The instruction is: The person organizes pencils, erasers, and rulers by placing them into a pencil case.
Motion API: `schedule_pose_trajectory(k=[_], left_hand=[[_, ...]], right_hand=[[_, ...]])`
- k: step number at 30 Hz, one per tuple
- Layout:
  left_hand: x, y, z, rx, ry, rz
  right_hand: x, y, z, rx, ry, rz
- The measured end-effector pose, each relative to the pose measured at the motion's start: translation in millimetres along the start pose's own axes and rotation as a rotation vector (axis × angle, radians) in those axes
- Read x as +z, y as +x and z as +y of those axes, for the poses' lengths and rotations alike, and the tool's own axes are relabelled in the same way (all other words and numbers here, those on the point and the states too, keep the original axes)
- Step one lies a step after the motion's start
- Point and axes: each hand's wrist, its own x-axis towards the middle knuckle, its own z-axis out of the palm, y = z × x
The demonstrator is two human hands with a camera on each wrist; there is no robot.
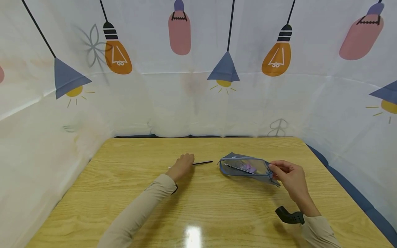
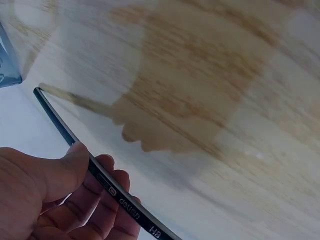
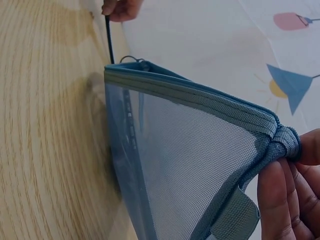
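My left hand [image 1: 183,166] pinches a dark pencil [image 1: 203,162] between thumb and fingers; "deli" and "HB" show on its side in the left wrist view. The pencil's far end points right, toward a blue zip pouch [image 1: 227,155] with a clear, mesh-like side. With thumb and fingertips, my right hand [image 1: 291,175] grips the pouch by its right end, at a fabric tab [image 3: 285,142]. Along the upper edge the pouch gapes a little near its far corner in the right wrist view. Inside lie a slim patterned pencil or pen [image 1: 238,168] and a purple item [image 1: 249,168].
Both hands work over a wooden table [image 1: 149,206]. A pale curtain [image 1: 192,103] printed with lamps and bulbs hangs behind it and along both sides. A black band [image 1: 289,216] sits at the right wrist.
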Motion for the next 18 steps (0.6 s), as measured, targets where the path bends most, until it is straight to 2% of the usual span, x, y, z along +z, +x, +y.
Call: schedule_pose_trajectory(k=[11, 18], left_hand=[[-1.1, -2.0, 2.8, -0.014, 0.097, 0.001], [-4.3, -4.5, 3.0, -0.038, 0.105, 0.023]], right_hand=[[2.2, 0.4, 1.2, -0.022, -0.017, -0.033], [6.4, 0.2, 3.6, -0.052, -0.008, -0.061]])
